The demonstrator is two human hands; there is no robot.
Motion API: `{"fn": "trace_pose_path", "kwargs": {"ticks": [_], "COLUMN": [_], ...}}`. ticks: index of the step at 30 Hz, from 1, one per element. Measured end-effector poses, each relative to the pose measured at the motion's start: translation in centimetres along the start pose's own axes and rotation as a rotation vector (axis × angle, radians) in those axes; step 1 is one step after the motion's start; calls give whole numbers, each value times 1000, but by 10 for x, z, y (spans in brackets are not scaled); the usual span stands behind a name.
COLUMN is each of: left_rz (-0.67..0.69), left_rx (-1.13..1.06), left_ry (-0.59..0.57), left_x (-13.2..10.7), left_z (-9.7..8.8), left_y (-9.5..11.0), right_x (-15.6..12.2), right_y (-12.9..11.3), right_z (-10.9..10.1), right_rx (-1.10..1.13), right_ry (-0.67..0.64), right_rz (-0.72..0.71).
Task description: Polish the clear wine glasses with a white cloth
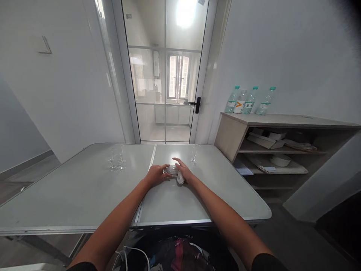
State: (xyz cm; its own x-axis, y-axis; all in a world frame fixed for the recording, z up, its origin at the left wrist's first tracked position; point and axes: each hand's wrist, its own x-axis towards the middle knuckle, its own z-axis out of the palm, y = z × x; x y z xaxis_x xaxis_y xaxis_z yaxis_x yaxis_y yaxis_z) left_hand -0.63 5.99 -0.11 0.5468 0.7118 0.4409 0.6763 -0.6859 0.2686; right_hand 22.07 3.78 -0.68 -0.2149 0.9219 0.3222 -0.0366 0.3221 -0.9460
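Note:
A clear drinking glass (171, 170) lies on its side between my hands, just above or on the table; I cannot tell whether it touches. My left hand (155, 175) is closed around its left end. On the other side, my right hand (184, 171) holds a crumpled white cloth or tissue (180, 178) against the glass, its index finger stretched out. Part of the glass is hidden by my fingers. Beyond my right hand stands a small stemmed glass (193, 155). Two more stemmed glasses (121, 160) are grouped on the left part of the table.
The pale table (84, 195) has a metal edge and a seam across it. Behind it is a glass door (165, 124) with a black handle (197, 105). At right, a wooden shelf unit (232, 131) carries several plastic bottles (248, 101), with a bowl (280, 160) inside.

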Motion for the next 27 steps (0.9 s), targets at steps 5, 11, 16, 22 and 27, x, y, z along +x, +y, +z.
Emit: {"fn": "trace_pose_path", "kwargs": {"ticks": [5,11,16,22,27], "left_rz": [-59,-56,-39,4,49], "left_rx": [-74,-212,-268,-105,-9], "left_ry": [9,-24,-2,56,16], "left_x": [-5,-4,-4,-7,-5], "left_z": [-3,-5,1,-7,-10], "left_y": [-2,-8,-12,-11,-7], "right_x": [-6,-10,-12,-9,-6], "right_y": [-17,-11,-12,-14,-8], "right_z": [0,8,11,10,8], "right_rx": [-272,-477,-560,-106,129], "right_ry": [-260,-293,-212,-155,-84], "right_rz": [-188,-362,-424,-87,118]}}
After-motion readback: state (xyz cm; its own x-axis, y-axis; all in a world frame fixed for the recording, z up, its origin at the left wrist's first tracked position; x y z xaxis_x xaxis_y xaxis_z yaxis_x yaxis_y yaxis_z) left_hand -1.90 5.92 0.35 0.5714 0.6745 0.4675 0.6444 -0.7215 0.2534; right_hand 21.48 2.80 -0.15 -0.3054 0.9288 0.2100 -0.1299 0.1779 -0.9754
